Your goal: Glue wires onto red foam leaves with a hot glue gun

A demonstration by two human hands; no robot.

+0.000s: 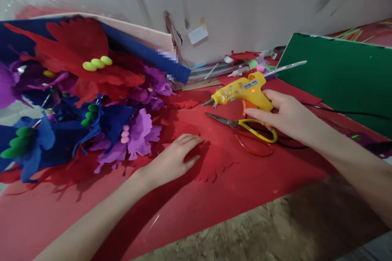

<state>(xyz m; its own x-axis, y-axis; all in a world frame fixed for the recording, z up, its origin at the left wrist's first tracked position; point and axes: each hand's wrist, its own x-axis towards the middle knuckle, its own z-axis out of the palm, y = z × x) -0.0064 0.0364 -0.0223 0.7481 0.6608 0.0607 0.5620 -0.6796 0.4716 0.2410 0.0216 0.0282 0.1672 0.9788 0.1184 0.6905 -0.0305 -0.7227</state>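
Left hand (174, 157), fingers loosely spread, seemingly empty, is held low by a thin red scalloped piece (216, 161) on the red tabletop (245, 189); in the curled right hand (283, 110), a yellow plastic glue gun (234, 89) is gripped. Gluing seems in hand; steady aim is called for.

Free front tabletop (234, 195), scissors (235, 124), glue gun (237, 91) beyond

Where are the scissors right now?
In the head view, the scissors lie right of centre on the red table, just below the glue gun held in the right hand.
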